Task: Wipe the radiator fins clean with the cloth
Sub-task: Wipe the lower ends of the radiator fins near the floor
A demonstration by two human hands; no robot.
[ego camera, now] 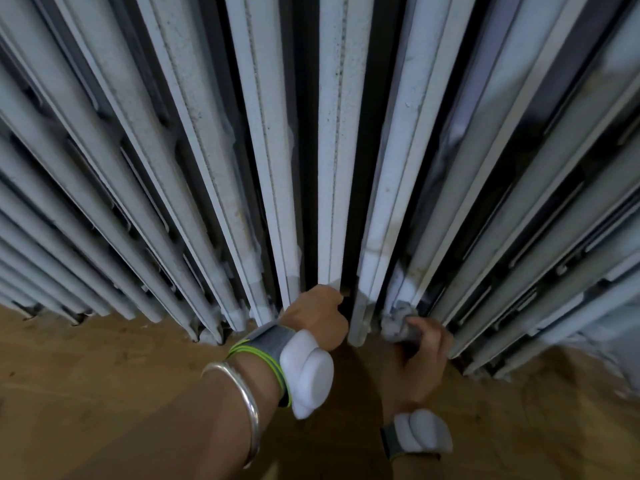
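Your right hand (420,351) pinches the soft, limp cloth (396,318); hold it wadded. Your left hand (313,315) grips a rigid fin (330,168).

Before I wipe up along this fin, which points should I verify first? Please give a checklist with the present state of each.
1. Right hand grips the cloth: ok.
2. Cloth pressed on the fin base: ok.
3. Left hand holds the middle fin at its lower end: ok.
4. Middle fin free of specks: not ok.
5. Cloth clean enough: cannot tell.
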